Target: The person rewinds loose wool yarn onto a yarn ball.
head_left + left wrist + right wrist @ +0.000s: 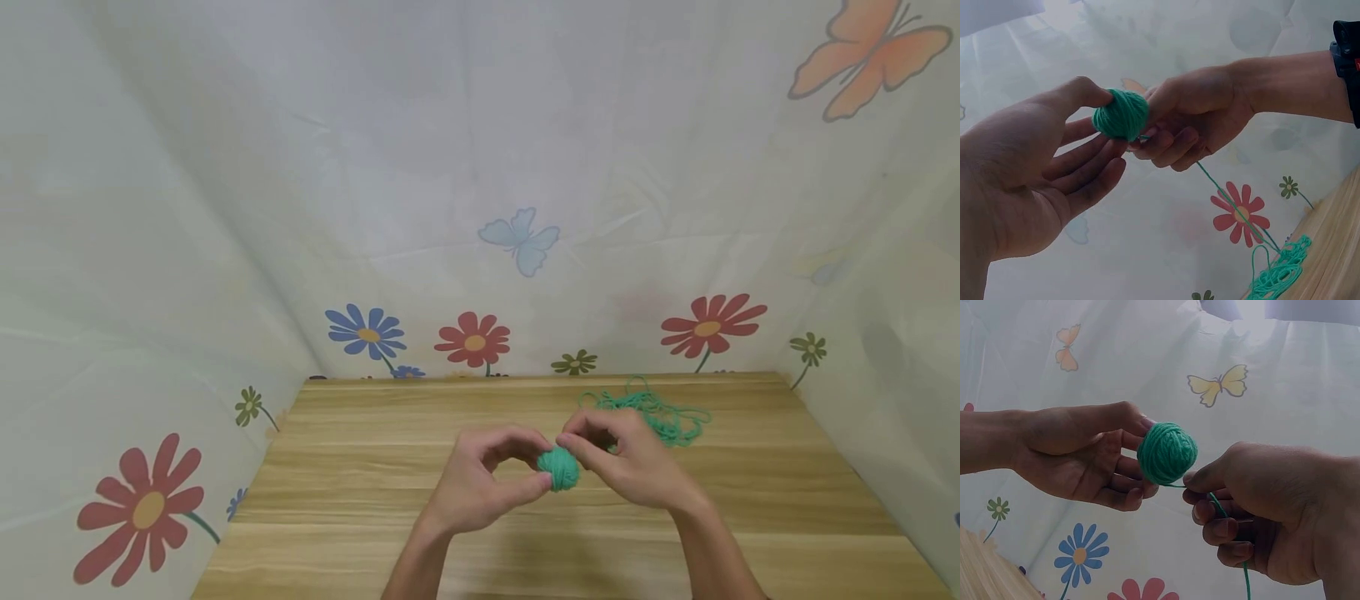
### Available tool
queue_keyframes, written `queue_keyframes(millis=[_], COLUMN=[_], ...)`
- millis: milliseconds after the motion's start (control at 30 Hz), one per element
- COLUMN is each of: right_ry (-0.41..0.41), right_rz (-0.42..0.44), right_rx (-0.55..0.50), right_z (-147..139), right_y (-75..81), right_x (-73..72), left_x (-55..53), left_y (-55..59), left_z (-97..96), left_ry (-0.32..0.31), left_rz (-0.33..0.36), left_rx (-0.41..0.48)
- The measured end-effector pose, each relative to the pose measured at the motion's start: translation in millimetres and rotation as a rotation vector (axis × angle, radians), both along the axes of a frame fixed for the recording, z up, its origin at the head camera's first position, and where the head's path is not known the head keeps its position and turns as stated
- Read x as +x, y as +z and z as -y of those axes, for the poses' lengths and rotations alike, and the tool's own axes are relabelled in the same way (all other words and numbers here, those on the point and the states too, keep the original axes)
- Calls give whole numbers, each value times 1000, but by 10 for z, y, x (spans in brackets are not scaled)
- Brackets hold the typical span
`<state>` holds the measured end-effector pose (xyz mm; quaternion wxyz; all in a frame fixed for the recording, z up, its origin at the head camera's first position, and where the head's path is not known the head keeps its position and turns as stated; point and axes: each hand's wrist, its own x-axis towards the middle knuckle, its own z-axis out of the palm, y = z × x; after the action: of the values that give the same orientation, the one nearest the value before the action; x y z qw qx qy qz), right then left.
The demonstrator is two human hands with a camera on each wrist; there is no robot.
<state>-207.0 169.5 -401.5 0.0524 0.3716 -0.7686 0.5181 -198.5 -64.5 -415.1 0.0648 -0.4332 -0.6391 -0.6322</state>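
A small green ball of yarn (559, 469) is held up above the wooden table. My left hand (486, 482) pinches its left side between thumb and fingers; the same grip shows in the left wrist view, around the yarn ball (1120, 115). Close by on the right, my right hand (628, 457) pinches the strand that leaves the ball. In the right wrist view this yarn strand (1247, 581) runs through the right hand (1266, 509) and hangs down below it. A loose heap of green yarn (678, 421) lies on the table behind the right hand.
The wood-grain table (360, 467) is enclosed at the back and sides by a pale curtain (420, 167) printed with flowers and butterflies. In the left wrist view, a dark band (1349, 75) circles the right wrist.
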Motion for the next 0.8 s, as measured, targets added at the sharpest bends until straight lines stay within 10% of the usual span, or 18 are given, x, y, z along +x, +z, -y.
queue_keyframes(millis=[433, 800], right_ry=[-15, 59], right_rz=[24, -76], right_rx=[-96, -136], right_z=[-2, 5], right_y=[31, 21], right_x=[36, 28], left_x=[-43, -73], left_y=[-70, -72], left_z=[-31, -23], left_ry=[171, 311], left_rz=[-73, -91], left_rx=[-193, -170])
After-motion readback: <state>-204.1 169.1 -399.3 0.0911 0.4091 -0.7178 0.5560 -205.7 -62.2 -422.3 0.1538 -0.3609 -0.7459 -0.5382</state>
